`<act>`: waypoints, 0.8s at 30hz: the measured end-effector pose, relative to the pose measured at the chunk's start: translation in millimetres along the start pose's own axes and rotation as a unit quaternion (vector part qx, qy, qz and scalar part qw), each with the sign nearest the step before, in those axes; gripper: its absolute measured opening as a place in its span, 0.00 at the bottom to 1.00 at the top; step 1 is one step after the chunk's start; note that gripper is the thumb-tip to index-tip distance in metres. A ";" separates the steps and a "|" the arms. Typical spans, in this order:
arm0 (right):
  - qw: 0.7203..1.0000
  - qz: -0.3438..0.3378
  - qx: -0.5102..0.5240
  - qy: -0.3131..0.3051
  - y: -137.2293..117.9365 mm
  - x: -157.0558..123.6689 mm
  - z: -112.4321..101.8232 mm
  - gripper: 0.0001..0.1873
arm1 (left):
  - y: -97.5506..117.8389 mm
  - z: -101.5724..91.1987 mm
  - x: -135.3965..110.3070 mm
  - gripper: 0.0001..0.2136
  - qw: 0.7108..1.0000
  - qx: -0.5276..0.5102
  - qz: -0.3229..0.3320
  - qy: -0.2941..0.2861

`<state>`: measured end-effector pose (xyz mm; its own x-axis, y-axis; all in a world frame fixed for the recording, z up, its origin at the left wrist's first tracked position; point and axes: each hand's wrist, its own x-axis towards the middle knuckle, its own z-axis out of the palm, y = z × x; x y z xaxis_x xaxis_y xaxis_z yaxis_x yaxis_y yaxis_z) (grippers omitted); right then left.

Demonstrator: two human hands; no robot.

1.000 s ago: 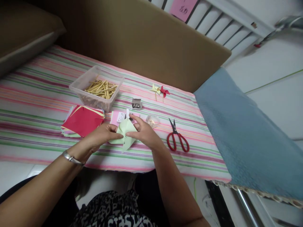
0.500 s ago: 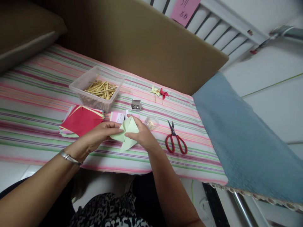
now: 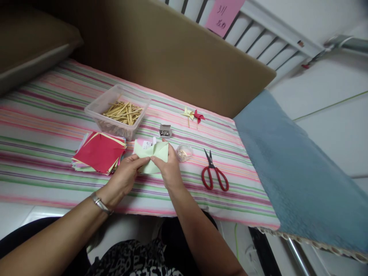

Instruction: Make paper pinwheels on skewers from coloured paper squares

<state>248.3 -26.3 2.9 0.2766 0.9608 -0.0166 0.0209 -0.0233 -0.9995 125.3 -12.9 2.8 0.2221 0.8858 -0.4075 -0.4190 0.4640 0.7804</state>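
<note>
Green paper (image 3: pixel 150 168) inside cloth edges (image 3: pixel 244 219)

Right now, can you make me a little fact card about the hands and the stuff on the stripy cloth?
Left hand: pinching pale green paper, thumb near its middle
Right hand: pinching the same paper, thumb close to the other thumb
Bracelet: silver, on the left wrist
Paper pile: many colors, red sheet on top
Clear tub: holds thin wooden sticks
Finished pinwheels: one yellow, one red
Scissors: red handles, blades slightly apart, lying on the cloth
</note>
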 end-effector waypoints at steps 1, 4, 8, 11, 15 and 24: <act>1.000 0.003 0.005 -0.002 0.8 0.0 0.3 0.38 | 0.7 0.4 0.2 0.10 1.000 0.001 0.002 0.002; 1.000 0.012 0.016 -0.005 2.1 0.1 0.7 0.37 | 2.8 0.2 1.4 0.11 1.000 0.015 0.004 0.017; 0.999 0.025 0.037 -0.013 1.4 0.5 0.0 0.37 | 6.2 -4.2 4.3 0.11 0.999 0.031 -0.002 0.016; 0.996 0.048 0.055 -0.042 1.0 1.8 -2.8 0.40 | 10.9 -9.5 6.5 0.10 0.999 0.046 -0.003 0.020; 0.998 -0.030 -0.051 -0.018 -1.0 -0.5 -7.1 0.36 | 19.3 -16.1 8.6 0.10 0.998 0.057 0.013 0.039; 0.852 -0.367 -0.368 -0.064 -13.2 -20.6 -4.9 0.16 | 40.5 -32.0 10.4 0.09 1.000 0.007 0.018 0.014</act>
<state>247.0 -47.1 16.5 -0.1763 0.8120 0.5564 0.7527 0.4754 -0.4554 82.5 15.2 15.0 0.1814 0.9020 -0.3918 -0.4137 0.4314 0.8017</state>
